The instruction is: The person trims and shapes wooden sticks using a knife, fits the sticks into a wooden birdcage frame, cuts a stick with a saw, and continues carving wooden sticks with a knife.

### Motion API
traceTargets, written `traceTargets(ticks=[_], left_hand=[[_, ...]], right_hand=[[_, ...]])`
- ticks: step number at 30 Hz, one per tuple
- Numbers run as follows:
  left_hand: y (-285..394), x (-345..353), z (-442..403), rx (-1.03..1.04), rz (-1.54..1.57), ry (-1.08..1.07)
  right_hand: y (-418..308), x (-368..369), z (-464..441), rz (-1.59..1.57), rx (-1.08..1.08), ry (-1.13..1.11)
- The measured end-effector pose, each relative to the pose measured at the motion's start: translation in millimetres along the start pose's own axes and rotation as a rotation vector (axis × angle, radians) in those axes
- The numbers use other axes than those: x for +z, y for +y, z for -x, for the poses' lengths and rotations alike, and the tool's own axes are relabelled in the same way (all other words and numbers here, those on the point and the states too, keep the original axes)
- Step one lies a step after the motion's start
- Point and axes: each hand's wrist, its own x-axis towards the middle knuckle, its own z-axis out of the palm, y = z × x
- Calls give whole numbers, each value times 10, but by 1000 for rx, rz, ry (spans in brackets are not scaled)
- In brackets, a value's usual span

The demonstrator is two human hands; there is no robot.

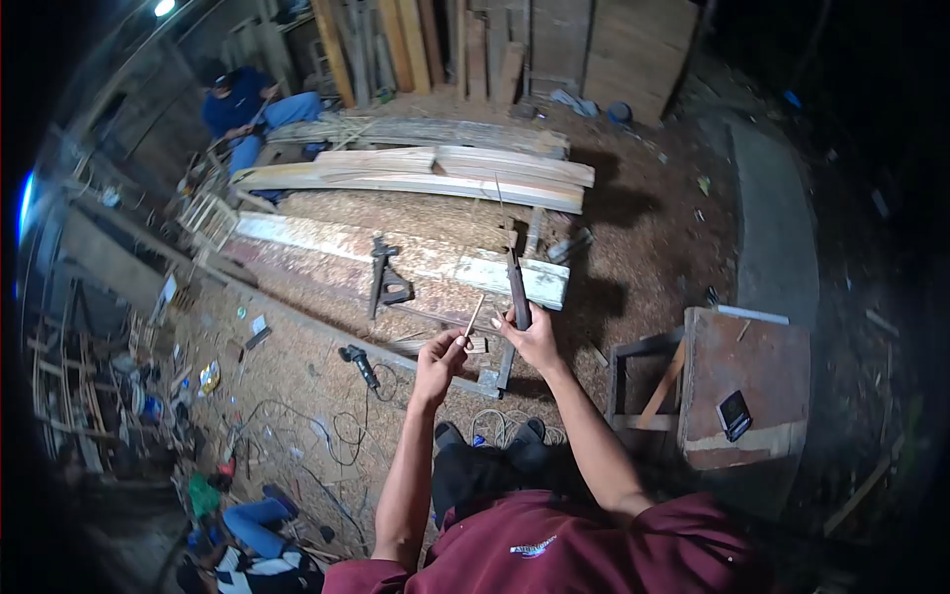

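Note:
My left hand pinches a thin light wooden stick that slants upward from the fingers. Close beside it, my right hand is closed around a long dark tool, held upright. A thin, dark line runs up from the tool's far end; I cannot tell its exact kind. Both hands are above the near end of a low workbench with planks. On a pale plank ahead and to the left lies a dark tool with a looped handle.
A corded power tool lies on the shaving-covered ground, with loose cables. Stacked boards lie behind the bench. At right, a wooden table bears a dark phone-like object. One person sits far left, another lower left.

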Motion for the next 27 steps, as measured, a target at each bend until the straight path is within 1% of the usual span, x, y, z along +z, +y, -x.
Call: traceTargets(ticks=[2,5,6,8,10,11,13,15,17,18,19,21,22,25,26,27], left_hand=[[41,-121,234,-1,140,46],[82,-380,555,2,288,37],[119,-465,644,7,306,33],[201,-611,789,3,298,106],[276,-827,960,15,280,157],[282,-1001,1016,81,345,203],[392,-1451,1142,190,460,444],[478,-1936,1320,219,552,309],[536,-2291,1501,256,501,283],[569,-2413,1619,255,381,378],[579,-2552,1719,242,225,506],[503,-2844,1866,363,189,625],[435,-3071,1941,407,106,706],[350,-3647,2365,551,245,871],[342,-3793,2521,563,294,922],[376,-3864,2682,610,427,925]], right_hand=[[-201,192,89,75,-39,-77],[-414,493,206,-53,10,-236],[-591,592,241,-16,42,-277],[-841,819,313,127,9,-309],[-868,1081,385,216,-23,-335],[-903,1201,433,213,-22,-350],[-1049,1460,612,204,-11,-387],[-1189,1765,811,238,-34,-430],[-1205,2113,1003,237,-77,-475],[-1191,2296,1066,149,-85,-489],[-1219,2449,1140,195,-80,-513],[-1174,2778,1262,249,-140,-509],[-1229,2915,1327,184,-144,-524],[-1224,3244,1434,202,-142,-532],[-1106,3359,1437,190,-145,-520],[-1110,3455,1449,341,-203,-501]])
